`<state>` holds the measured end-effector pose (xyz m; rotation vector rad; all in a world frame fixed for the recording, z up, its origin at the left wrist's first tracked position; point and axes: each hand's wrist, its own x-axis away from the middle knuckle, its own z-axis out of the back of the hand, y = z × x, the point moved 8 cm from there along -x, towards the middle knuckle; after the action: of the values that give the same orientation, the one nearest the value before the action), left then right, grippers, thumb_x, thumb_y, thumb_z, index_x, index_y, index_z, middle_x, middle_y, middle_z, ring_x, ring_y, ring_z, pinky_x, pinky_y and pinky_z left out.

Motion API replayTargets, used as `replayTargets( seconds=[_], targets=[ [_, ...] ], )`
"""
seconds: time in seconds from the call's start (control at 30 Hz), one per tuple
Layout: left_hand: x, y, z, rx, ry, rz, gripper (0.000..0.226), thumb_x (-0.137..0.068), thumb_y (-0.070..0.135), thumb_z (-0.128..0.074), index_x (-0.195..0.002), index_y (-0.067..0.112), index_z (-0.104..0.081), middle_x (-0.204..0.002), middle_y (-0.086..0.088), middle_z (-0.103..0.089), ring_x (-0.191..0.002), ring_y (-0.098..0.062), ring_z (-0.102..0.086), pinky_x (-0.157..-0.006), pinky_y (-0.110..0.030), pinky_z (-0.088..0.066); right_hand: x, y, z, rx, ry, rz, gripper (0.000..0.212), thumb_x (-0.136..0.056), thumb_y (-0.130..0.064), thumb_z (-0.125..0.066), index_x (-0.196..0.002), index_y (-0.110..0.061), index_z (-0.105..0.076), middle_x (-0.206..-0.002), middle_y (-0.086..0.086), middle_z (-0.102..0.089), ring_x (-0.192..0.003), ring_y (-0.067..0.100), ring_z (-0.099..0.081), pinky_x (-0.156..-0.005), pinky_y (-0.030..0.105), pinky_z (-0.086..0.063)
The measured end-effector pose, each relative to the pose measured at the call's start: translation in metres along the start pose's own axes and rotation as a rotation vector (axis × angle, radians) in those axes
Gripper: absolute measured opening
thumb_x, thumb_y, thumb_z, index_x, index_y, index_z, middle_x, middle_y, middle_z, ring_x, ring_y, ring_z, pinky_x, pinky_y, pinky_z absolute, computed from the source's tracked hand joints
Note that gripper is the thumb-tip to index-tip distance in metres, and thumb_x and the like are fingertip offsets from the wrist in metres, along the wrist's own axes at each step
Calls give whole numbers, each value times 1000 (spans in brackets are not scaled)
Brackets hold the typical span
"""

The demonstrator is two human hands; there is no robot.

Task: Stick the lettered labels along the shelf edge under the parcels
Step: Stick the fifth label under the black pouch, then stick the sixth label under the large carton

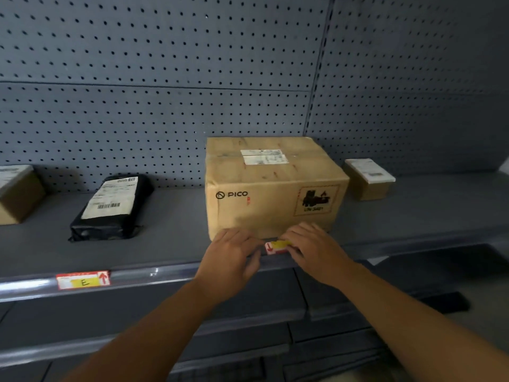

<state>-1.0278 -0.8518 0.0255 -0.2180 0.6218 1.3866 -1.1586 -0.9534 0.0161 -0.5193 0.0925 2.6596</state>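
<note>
1. Two bare forearms rise from the bottom of the frame and meet at the shelf edge [170, 274] just below centre.
2. The left hand [230, 257] lies knuckles up over the edge, its fingers bent down the front lip at the left end of a small label [276, 247]; it seems to press the label there, though the fingertips are hidden.
3. The right hand [316, 250] covers the label's right end, fingers curled onto it, holding it against the edge.
4. The label, red and white with a yellow patch and a red arrow, shows only between the two hands; its letter cannot be read.
5. At lower left of the frame a second label marked E [83, 280], with a red arrow pointing up, is stuck flat on the same edge, well apart from the hands.
6. Directly behind the hands a large cardboard box [271, 194] printed PICO stands on the grey shelf, a white slip on top.
7. Left of it lies a black poly parcel [113, 208] with a white shipping slip, above the E label.
8. At the far left edge sits part of a brown box [16, 194]; to the right of the big box stands a small carton [369, 179].
9. A grey perforated back panel [165, 92] fills the upper frame.
</note>
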Motion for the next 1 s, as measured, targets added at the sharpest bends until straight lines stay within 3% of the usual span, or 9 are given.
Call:
replayTargets(
  seconds=[0.17, 0.43, 0.57, 0.8, 1.0],
  targets=[
    [-16, 7, -21, -24, -62, 26, 24, -94, 30, -52, -111, 25, -68, -107, 7, -67, -99, -15, -58, -91, -35, -44, 0, 22, -10, -136, -126, -9, 12, -99, -20, -57, -106, -17, -65, -103, 0, -68, -97, 20, -58, -83, 38, -45],
    [-30, 20, -37, 81, -141, -18, 29, -99, 35, -51, -125, 30, -62, -108, 8, -70, -96, -12, -60, -90, -28, -45, -8, 42, -8, -247, -248, -45, 21, -99, -28, -58, -116, -24, -68, -107, 0, -74, -94, 18, -65, -77, 42, -54],
    [-30, 22, -46, 27, -182, -58, 27, -101, 35, -47, -119, 29, -66, -102, 7, -72, -89, -14, -62, -83, -30, -49, -15, 44, -2, -263, -318, -43, 21, -96, -30, -65, -115, -26, -71, -103, -5, -75, -90, 12, -65, -78, 36, -55],
    [-32, 12, -44, 50, -164, -4, 31, -101, 38, -43, -121, 29, -66, -111, 8, -72, -95, -11, -64, -87, -29, -51, -24, 42, 3, -232, -422, 6, 32, -92, -33, -72, -121, -20, -69, -117, -3, -73, -103, 13, -65, -80, 27, -47],
    [-35, 7, -46, 146, -152, 94, 29, -100, 41, -46, -124, 37, -61, -111, 13, -71, -92, -6, -63, -83, -29, -53, -30, 37, 0, -186, -488, 51, 34, -87, -29, -78, -117, -17, -68, -115, 1, -72, -103, 17, -64, -87, 38, -54]
  ],
)
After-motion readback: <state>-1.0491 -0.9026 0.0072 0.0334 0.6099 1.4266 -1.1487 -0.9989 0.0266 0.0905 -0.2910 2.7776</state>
